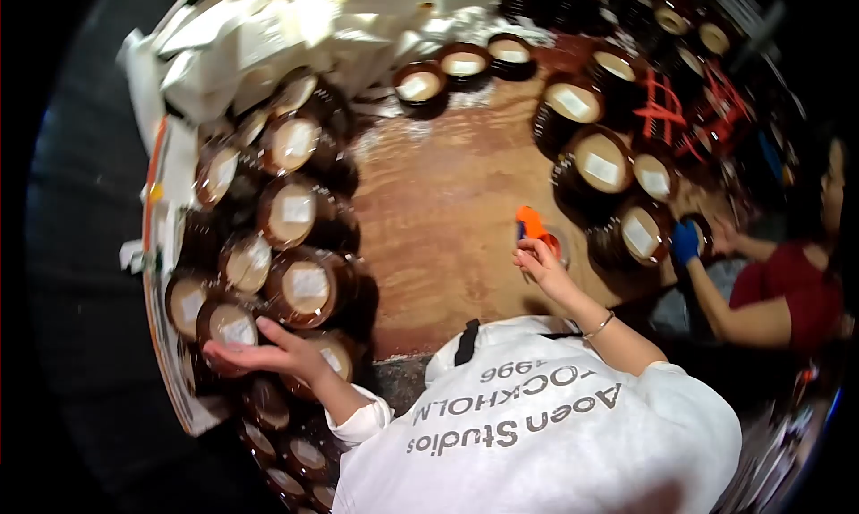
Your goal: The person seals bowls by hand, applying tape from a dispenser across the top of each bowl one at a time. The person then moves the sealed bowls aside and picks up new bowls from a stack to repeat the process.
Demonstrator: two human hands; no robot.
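Observation:
My left hand [268, 349] is open, palm turned up and fingers stretched out, over the near end of the left-hand stacks. Right by its fingers stands a stack of glossy brown dishes [234, 324] with a tan centre and a white label. My right hand [542, 262] is over the board, its fingers loosely bent and apart. An orange tape dispenser [530, 219] lies just beyond those fingertips, partly overlapped by the hand in this view.
More dish stacks [295, 210] line the left side. Others [601, 167] stand on the right, some near red strapping [660, 107]. White foam packing [295, 31] is heaped at the back of the wooden tabletop [438, 219]. At right, another person's blue-gloved hand [685, 241] touches a dish.

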